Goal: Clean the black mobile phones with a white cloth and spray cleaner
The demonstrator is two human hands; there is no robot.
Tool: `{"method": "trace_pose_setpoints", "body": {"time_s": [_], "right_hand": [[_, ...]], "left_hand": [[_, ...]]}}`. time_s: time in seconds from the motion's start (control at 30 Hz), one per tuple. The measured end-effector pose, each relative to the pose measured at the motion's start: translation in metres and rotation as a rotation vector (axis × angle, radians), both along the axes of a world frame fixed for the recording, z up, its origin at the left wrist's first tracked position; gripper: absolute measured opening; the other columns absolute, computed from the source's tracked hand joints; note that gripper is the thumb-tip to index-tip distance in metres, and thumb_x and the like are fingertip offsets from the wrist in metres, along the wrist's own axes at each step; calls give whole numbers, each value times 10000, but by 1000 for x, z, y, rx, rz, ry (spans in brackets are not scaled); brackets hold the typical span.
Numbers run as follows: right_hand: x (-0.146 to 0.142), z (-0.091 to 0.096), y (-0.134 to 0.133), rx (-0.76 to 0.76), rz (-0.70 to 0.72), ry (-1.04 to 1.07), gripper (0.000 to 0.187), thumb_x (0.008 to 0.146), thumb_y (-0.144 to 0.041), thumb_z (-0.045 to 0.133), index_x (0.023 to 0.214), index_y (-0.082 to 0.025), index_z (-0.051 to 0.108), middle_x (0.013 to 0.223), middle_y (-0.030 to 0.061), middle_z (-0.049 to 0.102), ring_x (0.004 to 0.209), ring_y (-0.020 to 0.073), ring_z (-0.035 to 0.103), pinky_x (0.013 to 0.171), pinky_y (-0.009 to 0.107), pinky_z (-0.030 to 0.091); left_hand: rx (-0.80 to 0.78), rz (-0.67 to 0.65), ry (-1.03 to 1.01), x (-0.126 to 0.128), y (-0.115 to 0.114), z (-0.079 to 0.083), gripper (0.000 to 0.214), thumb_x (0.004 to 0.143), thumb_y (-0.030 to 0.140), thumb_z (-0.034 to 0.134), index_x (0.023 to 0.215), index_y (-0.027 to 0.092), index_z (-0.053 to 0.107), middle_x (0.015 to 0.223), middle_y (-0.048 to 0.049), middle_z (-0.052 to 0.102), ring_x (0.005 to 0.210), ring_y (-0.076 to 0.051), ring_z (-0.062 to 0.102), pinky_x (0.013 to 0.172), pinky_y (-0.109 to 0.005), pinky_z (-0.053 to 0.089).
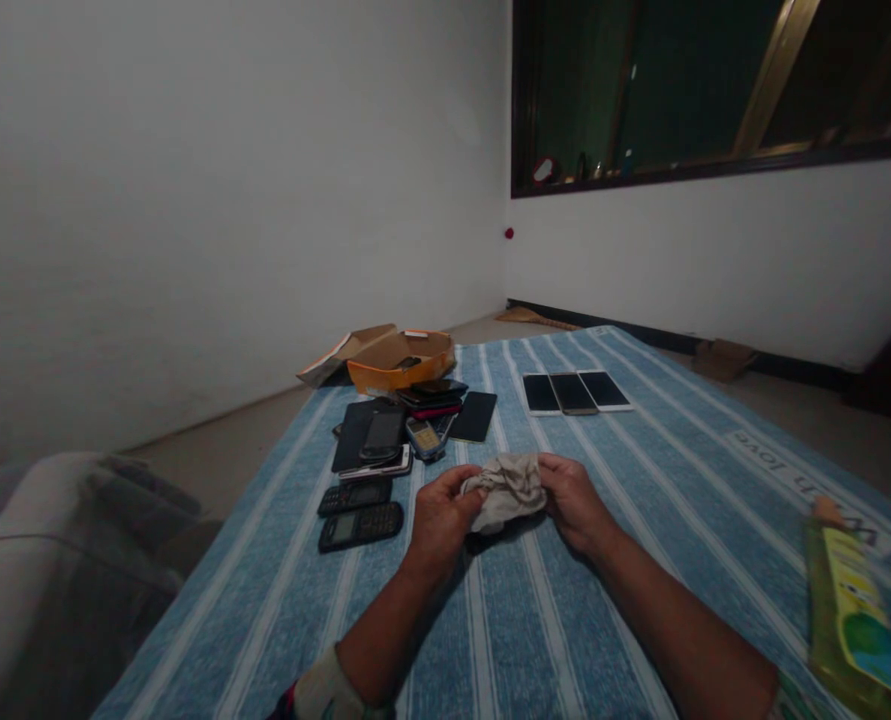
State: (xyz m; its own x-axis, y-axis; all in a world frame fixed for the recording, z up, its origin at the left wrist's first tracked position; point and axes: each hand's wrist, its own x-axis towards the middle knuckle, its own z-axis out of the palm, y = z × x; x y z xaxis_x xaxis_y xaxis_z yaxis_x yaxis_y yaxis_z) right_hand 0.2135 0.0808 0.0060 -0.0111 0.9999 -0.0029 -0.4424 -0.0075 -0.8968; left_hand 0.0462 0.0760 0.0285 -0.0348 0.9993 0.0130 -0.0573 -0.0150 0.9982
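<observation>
Both my hands meet over a blue striped mat [640, 480]. My left hand [439, 518] and my right hand [574, 500] are closed on a crumpled grey cloth [506, 488], and something dark shows under the cloth, too hidden to name. To the left of my hands lie two dark keypad phones [358, 511]. Beyond them is a heap of several phones [407, 425], some stacked on each other. Three white-edged smartphones [574, 392] lie side by side further back.
An open orange cardboard box [398, 362] sits at the mat's far left corner. A yellow-green plastic packet [857, 610] lies at the right edge. A grey bundle of fabric [55, 560] is on the floor at left. White walls and a dark window stand behind.
</observation>
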Motion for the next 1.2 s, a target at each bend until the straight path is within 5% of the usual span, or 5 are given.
{"method": "trace_pose_setpoints", "body": {"time_s": [0.53, 0.77, 0.9, 1.2], "right_hand": [[6, 4, 1, 28, 15, 121, 329, 655, -268, 776, 960, -159, 719, 694, 22, 705, 422, 115, 565, 353, 211, 467], [13, 6, -1, 124, 87, 97, 392, 782, -554, 689, 817, -164, 679, 579, 22, 648, 449, 147, 604, 391, 221, 482], [15, 7, -2, 133, 147, 0, 444, 743, -581, 718, 893, -165, 679, 673, 42, 689, 517, 166, 645, 416, 221, 486], [17, 4, 4, 54, -41, 176, 239, 728, -376, 772, 788, -158, 693, 711, 37, 704, 575, 156, 636, 469, 241, 523]], "left_hand": [[-63, 10, -93, -1, 3, 3, 295, 542, 235, 741, 816, 131, 708, 651, -16, 707, 530, -134, 589, 501, -223, 448], [-54, -10, -95, 0, 2, 5, 276, 550, 253, 741, 799, 137, 716, 637, -12, 700, 518, -129, 576, 484, -222, 448], [-22, 18, -35, -1, 2, 4, 261, 560, 263, 734, 789, 140, 716, 605, 2, 675, 504, -127, 558, 481, -225, 438], [26, -6, 22, -4, 3, 4, 207, 586, 222, 695, 778, 149, 720, 639, -3, 687, 538, -134, 572, 512, -223, 422]]}}
